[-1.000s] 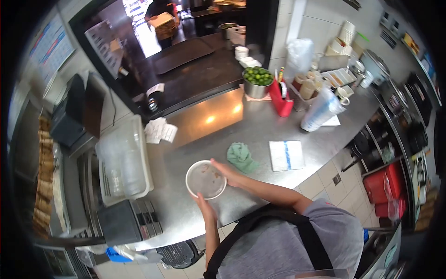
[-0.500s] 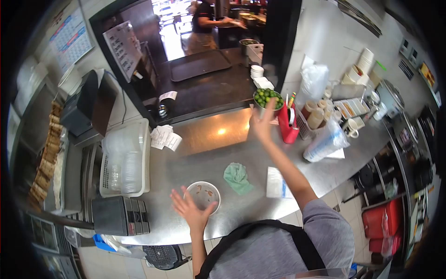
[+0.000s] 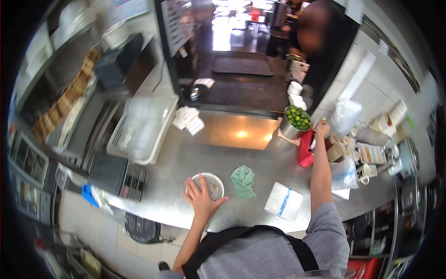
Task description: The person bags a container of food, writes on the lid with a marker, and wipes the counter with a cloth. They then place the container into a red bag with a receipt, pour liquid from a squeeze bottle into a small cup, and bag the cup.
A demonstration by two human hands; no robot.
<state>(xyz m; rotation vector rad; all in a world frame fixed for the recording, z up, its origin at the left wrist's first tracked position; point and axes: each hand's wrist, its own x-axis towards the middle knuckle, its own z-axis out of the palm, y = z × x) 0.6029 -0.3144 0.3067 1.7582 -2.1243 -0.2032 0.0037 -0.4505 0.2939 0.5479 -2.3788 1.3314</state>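
Observation:
My left hand [image 3: 202, 200] is open, its fingers spread over the near-left side of a round white tub [image 3: 215, 186] with small brownish bits at its bottom. Some of the tub's rim is hidden by the fingers. On the far right, my right hand [image 3: 321, 128] is closed at the top of a red upright holder [image 3: 305, 153]. What its fingers grip is too small to make out. Beside that holder stands a metal pot of green limes [image 3: 298, 118]. A crumpled green cloth [image 3: 243, 182] lies right of the tub.
A white plastic-wrapped pack [image 3: 284, 201] lies on the steel counter [image 3: 195, 158]. Paper slips [image 3: 188, 120] and a crate of clear containers [image 3: 158, 139] are at left. Sauce bottles [image 3: 335, 151] crowd the right. Beyond the pass-through lies a dark tray [image 3: 242, 63]; a person stands there.
My right hand has gone from an open reach near the limes to a closed hand at the red holder. My left hand still spreads over the tub. The view has turned.

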